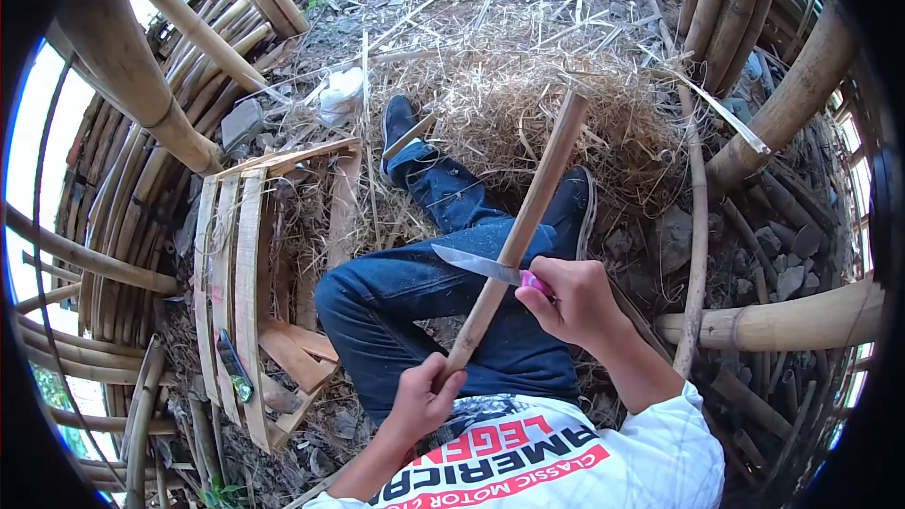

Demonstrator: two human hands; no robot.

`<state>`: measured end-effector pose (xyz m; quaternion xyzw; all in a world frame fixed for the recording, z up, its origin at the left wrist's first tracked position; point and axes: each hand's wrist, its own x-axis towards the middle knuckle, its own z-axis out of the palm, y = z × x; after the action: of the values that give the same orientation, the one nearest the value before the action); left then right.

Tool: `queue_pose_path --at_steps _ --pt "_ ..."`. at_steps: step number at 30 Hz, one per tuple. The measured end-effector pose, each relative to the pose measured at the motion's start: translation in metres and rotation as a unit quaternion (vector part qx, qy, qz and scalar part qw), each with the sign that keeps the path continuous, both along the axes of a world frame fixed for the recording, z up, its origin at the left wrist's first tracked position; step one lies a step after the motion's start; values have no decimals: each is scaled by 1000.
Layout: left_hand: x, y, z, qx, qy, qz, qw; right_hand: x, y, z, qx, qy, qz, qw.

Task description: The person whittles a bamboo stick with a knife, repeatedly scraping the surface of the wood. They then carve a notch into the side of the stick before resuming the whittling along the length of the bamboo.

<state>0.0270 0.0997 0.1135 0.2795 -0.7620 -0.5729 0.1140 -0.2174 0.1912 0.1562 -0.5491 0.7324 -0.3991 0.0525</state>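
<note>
My left hand (429, 396) is wrapped round the lower end of a long wooden stick (542, 188), which slants up and away to the right over my legs. In my right hand (570, 297) is a knife (471, 264) with a pink handle. Its blade points left and crosses over the stick around its middle, overlapping it in this view. Below the stick are my legs in blue jeans (377, 292), bent on the ground, with dark shoes at the far end.
A slatted wooden crate (247, 254) stands on the left, with a dark object (234, 368) on its slats. Ahead lies a pile of pale shavings (566, 104). A white plastic bag (339, 94) sits beyond the crate. Bamboo poles (792, 316) surround me; stones (790, 281) lie right.
</note>
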Motion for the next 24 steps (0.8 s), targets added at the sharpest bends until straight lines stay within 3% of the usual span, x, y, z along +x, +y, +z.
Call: queue_pose_path --at_steps 1,4,11,18,20,24 --pt "1 -1 -4 -1 -3 -3 1000 0 2 -2 -4 2 7 1000" --pt "7 -6 -13 197 35 -73 977 -1 8 -2 -3 22 33 999" --pt "5 5 -20 134 15 -33 990 -12 13 -6 40 117 -1 992" --pt "10 4 -13 190 -24 -31 981 1 17 -15 56 146 -22 987" --pt "9 7 -15 108 -9 -41 993 -1 18 -17 61 153 -24 986" --pt "9 8 -15 102 -30 -44 993 -9 20 -27 63 204 -18 977"
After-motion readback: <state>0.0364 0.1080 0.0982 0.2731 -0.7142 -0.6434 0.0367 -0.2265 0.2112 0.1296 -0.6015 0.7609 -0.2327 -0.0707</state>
